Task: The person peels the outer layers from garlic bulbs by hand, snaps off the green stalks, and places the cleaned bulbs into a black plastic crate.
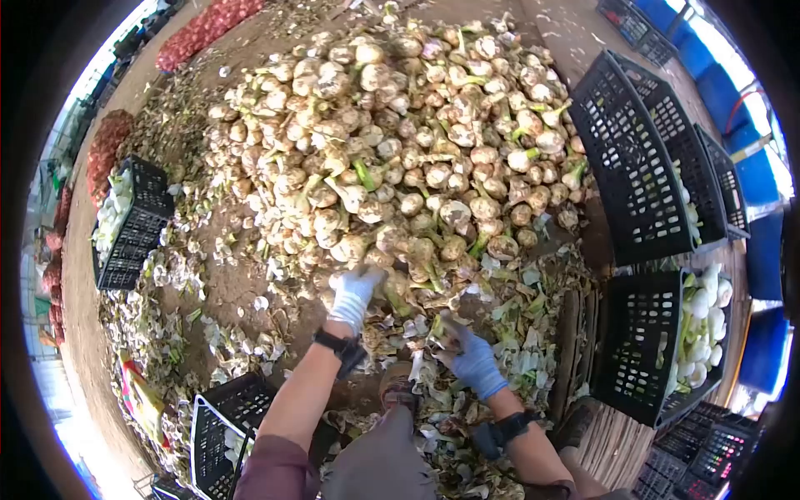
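Observation:
A large heap of onions [433, 158] with dirty, papery skins and some green stems lies in front of me. At its near edge, my left hand [354, 296], in a pale glove with a grey palm side, is curled against an onion [395, 292]. Lower and to the right is my right hand [477, 365] in a blue glove, its fingers bent together beside a short greenish stem piece [437, 328]. What those fingers hold is too small and blurred to make out. Loose skins [508, 367] cover the ground beneath both hands.
Black crates hold white onions: one at right [637, 342], one at left [137, 237], one at lower left [208, 437]. A taller black crate [633, 158] stands right of the heap. Filled red net sacks [200, 37] lie along the far left. My shoe [397, 383] is among the skins.

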`<state>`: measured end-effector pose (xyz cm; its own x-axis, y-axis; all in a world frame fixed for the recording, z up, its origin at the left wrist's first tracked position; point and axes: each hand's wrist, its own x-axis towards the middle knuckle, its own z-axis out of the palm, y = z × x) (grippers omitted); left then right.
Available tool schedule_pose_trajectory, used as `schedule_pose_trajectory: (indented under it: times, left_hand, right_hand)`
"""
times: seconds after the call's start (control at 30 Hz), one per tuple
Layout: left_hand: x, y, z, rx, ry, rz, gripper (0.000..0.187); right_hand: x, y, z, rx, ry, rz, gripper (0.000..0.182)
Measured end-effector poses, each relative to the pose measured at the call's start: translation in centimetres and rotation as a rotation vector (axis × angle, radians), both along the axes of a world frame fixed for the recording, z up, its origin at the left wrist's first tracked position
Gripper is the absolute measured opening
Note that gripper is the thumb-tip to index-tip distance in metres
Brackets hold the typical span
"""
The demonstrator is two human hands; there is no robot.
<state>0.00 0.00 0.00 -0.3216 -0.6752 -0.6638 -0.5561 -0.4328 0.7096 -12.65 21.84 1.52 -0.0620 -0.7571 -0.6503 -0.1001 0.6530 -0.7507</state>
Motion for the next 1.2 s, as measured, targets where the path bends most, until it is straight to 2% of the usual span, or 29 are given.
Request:
schedule_pose_trajectory:
  times: [0.07,0.1,0.17,0.23,0.3,0.33,0.37,0.4,0.43,0.47,0.5,0.57,0.6,0.63,0.7,0.9,0.97,1.0,1.07,1.1,1.17,1.2]
  left_hand:
    - [-0.6,4.2,4.0,0.211,0.251,0.213,0.045]
    - [-3.8,3.5,1.9,0.153,0.370,0.159,0.049]
    - [-3.4,6.3,2.1,0.201,0.215,-0.022,0.053]
    - [-2.9,8.3,3.1,0.418,0.464,0.070,0.057]
    - [-3.0,9.5,5.0,0.187,0.631,-0.147,0.063]
    - [-3.2,9.7,5.9,0.081,0.618,-0.252,0.064]
    - [-3.4,9.9,6.7,-0.026,0.603,-0.353,0.066]
    - [-3.6,10.3,7.2,-0.108,0.580,-0.357,0.066]
    - [-4.0,10.7,7.9,-0.107,0.586,-0.362,0.066]
    - [-4.6,11.0,8.6,-0.071,0.583,-0.344,0.068]
    - [-5.0,11.2,9.0,-0.038,0.581,-0.324,0.070]
    - [-5.3,11.9,8.8,-0.017,0.623,-0.290,0.070]
    - [-5.5,12.2,9.0,-0.172,0.543,-0.354,0.070]
    - [-5.5,12.4,9.1,-0.324,0.456,-0.415,0.070]
    - [-5.5,12.6,7.7,-0.308,0.487,-0.392,0.073]
    - [-6.0,12.7,8.7,-0.590,0.291,-0.509,0.074]
    - [-6.3,12.7,9.2,-0.341,0.354,-0.398,0.067]
    - [-6.3,12.6,8.7,-0.343,0.349,-0.400,0.067]
    - [-6.0,12.2,7.2,0.203,0.590,-0.011,0.057]
    - [-5.7,12.0,7.2,0.201,0.585,-0.014,0.057]
    - [-4.9,12.0,7.2,0.759,0.629,0.137,0.055]
    - [-5.2,12.5,6.7,0.630,0.627,0.083,0.060]
  right_hand:
    - [2.9,-0.1,2.0,-0.416,0.187,-0.409,0.057]
    - [0.4,-2.5,-0.6,-0.490,0.242,-0.415,0.057]
    - [0.7,-2.0,0.6,-0.642,0.307,-0.545,0.049]
    - [-0.5,-1.2,2.1,-0.658,0.440,-0.489,0.044]
    - [-1.5,-0.7,3.4,-0.384,-0.166,-0.916,0.042]
    - [-2.5,-0.4,5.7,-0.325,-0.319,-0.979,0.040]
    - [-2.9,0.0,5.9,-0.325,-0.312,-0.988,0.040]
    - [-3.2,0.2,6.1,-0.329,-0.427,-1.024,0.041]
    - [-3.5,0.6,6.3,-0.334,-0.542,-1.056,0.041]
    - [-3.8,1.1,6.0,-0.297,-0.547,-1.028,0.049]
    - [-3.7,1.1,5.8,-0.304,-0.544,-1.026,0.049]
    - [-3.1,0.7,5.4,-0.533,-0.232,-1.048,0.059]
    - [-3.1,0.8,5.2,-0.506,-0.341,-1.079,0.070]
    - [-3.1,0.8,5.1,-0.507,-0.347,-1.079,0.070]
    - [-3.1,0.6,4.9,-0.536,-0.399,-1.152,0.073]
    - [-4.1,0.8,4.8,-0.558,-0.373,-1.092,0.071]
    - [-4.4,1.0,4.5,-0.577,-0.354,-1.053,0.068]
    - [-4.6,0.9,4.6,-0.599,-0.330,-1.018,0.066]
    - [-5.1,1.0,5.6,-0.623,-0.249,-0.927,0.064]
    - [-5.3,1.1,5.9,-0.645,-0.165,-0.836,0.062]
    - [-5.6,1.5,5.5,-0.661,-0.117,-0.771,0.062]
    - [-5.8,1.6,5.7,-0.676,-0.064,-0.701,0.062]
